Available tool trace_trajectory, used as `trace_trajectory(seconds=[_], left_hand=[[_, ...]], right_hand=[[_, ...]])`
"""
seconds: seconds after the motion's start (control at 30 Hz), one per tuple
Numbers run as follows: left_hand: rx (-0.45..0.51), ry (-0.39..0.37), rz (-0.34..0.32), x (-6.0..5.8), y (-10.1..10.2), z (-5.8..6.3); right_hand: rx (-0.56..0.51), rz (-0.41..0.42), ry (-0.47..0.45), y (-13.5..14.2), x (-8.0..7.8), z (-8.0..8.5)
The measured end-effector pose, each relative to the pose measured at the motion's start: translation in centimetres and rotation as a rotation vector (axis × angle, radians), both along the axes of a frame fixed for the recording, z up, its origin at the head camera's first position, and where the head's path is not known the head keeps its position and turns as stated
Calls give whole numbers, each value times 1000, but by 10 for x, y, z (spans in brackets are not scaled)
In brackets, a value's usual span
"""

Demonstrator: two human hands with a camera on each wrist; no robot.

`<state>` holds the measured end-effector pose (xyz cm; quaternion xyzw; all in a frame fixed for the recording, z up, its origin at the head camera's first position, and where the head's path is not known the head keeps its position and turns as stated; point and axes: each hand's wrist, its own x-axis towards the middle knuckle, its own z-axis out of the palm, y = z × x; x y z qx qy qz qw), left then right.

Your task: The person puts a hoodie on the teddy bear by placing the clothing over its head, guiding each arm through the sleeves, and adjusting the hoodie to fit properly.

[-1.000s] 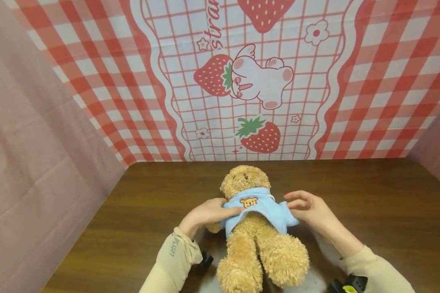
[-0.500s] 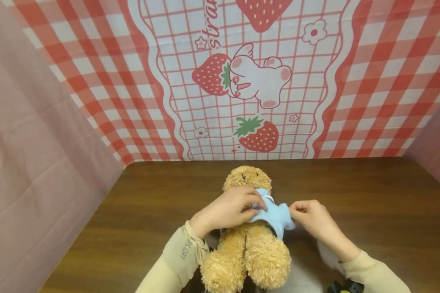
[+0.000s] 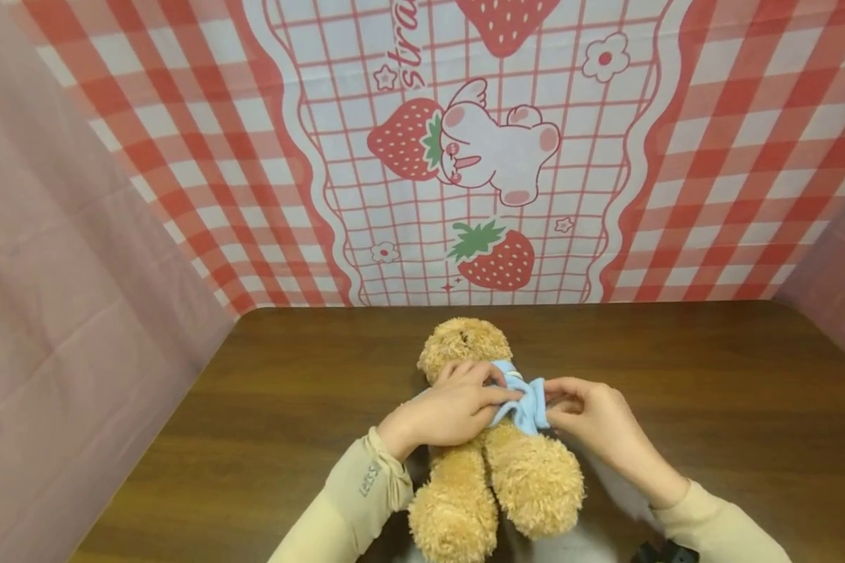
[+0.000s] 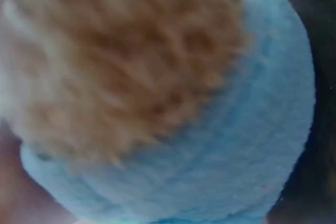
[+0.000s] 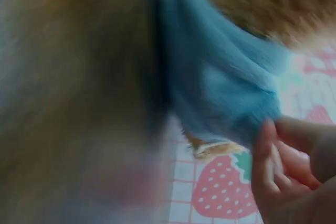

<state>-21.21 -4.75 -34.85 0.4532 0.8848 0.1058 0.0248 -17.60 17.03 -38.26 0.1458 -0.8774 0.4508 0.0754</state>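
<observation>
A golden-brown teddy bear [image 3: 535, 485] lies on its back, head away from me, in a light-blue shirt [image 3: 528, 407]. My left hand [image 3: 451, 407] lies across its chest, thumb and fingers gripping the bunched cloth and covering most of the shirt front. At the bear's side, my right hand [image 3: 595, 410] pinches the sleeve end between thumb and fingers. The right wrist view shows the fingertips [image 5: 265, 135] on the edge of the stretched sleeve [image 5: 231, 98], with a tuft of fur below it. Blurred fur [image 4: 131, 66] and the shirt's hem [image 4: 252, 129] fill the left wrist view.
The bear lies on a dark brown wooden table [image 3: 289, 383]. A red-and-white checked cloth [image 3: 570, 258] with strawberries hangs behind the far edge. Pink fabric [image 3: 77, 313] walls off the left side, and more hangs at the right.
My left hand has moved from the shirt's side onto the chest. The right hand has closed on the sleeve, which now looks bunched and drawn toward the body. The bear's legs have shifted.
</observation>
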Motion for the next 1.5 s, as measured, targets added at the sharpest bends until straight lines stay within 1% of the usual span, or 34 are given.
trace_trajectory(seconds=[0.07,0.1,0.13,0.2,0.3,0.4,0.53,0.67,0.73,0.9,0.97,1.07,1.17,1.27,1.37,1.43,1.5], left_hand=[[29,-5,17,0,1,-1],[47,-12,27,0,1,-2],[70,-24,36,0,1,-3],[115,-48,54,0,1,-4],[169,-77,81,1,1,-7],[182,-73,82,1,3,-8],[161,-58,46,0,3,-8],[134,-62,20,0,3,-8],[119,-63,17,0,3,-8],[94,-75,27,1,5,-8],[92,-83,34,2,5,-8],[87,-76,34,3,4,-8],[98,-71,25,3,4,-8],[137,-68,23,4,4,-9],[182,-63,44,6,6,-10],[203,-28,61,7,7,-10],[219,11,64,7,8,-11]], right_hand=[[116,-82,168,-4,-1,-3],[169,-127,233,-5,-1,-4],[197,-151,275,-7,-2,-5],[227,-170,310,-9,-3,-5],[227,-147,303,-10,-3,-3],[207,-108,279,-10,-2,1],[208,-61,246,-8,-1,3],[229,-33,259,-6,-2,1],[230,-9,278,-4,-2,1],[207,100,299,1,-2,0],[190,130,300,2,-3,-1],[178,127,320,2,-4,-3],[193,90,333,0,-5,-5],[224,55,317,-3,-4,-6],[253,36,299,-6,-3,-6],[270,37,296,-8,-3,-4],[278,38,299,-10,-3,-2]])
